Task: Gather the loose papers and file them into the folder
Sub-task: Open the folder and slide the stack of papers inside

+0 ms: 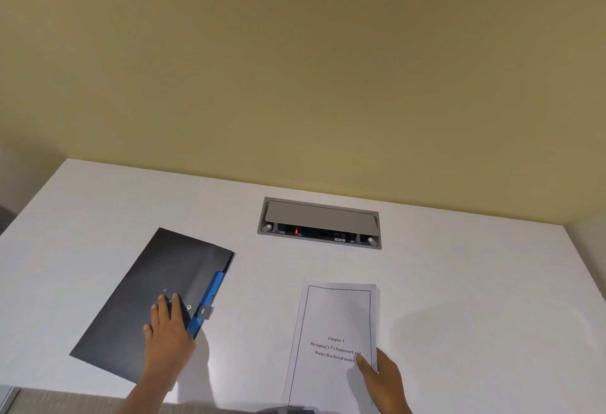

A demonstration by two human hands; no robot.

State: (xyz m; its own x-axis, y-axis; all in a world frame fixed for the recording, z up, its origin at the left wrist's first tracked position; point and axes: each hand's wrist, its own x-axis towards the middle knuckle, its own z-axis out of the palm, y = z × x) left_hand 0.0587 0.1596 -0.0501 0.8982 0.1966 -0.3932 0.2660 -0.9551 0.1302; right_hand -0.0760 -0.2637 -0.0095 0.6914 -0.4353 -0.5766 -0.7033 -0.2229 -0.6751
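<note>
Folder: closed, near tabletop's front-left edge.
Papers: one stack at front edge, right of folder.
Left hand: flat on folder, fingers spread.
Right hand: pinching stack's right edge.
Progress: papers look gathered; filing remains.

1. The table is seen as smooth, matt white laminate.
2. Left of the table's metal-grey cable box, a matt dark plastic folder with a blue strip is seen.
3. Below the box, plain white printed papers are seen.
</note>
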